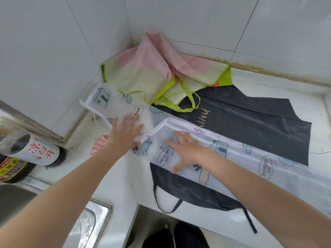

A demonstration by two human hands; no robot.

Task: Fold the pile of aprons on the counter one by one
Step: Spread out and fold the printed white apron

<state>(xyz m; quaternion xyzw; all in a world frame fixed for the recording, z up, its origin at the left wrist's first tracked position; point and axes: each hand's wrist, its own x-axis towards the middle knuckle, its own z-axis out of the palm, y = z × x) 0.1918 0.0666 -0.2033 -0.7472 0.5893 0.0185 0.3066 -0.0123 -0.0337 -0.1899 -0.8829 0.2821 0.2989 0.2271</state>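
A translucent white apron (238, 151) with cartoon prints lies stretched across the counter, folded lengthwise, on top of a black apron (250, 122). My left hand (123, 135) presses flat on its upper bib end with fingers spread. My right hand (186, 151) lies flat on the folded middle part, fingers straight. A pink and light-green apron (152, 70) with lime trim is heaped in the wall corner behind.
White tiled walls meet at the back corner. The marble counter (313, 104) runs to the right. A steel sink (89, 221) sits at lower left, with dark sauce bottles (34, 151) beside it and a pink-and-white cloth (97, 145) under my left wrist.
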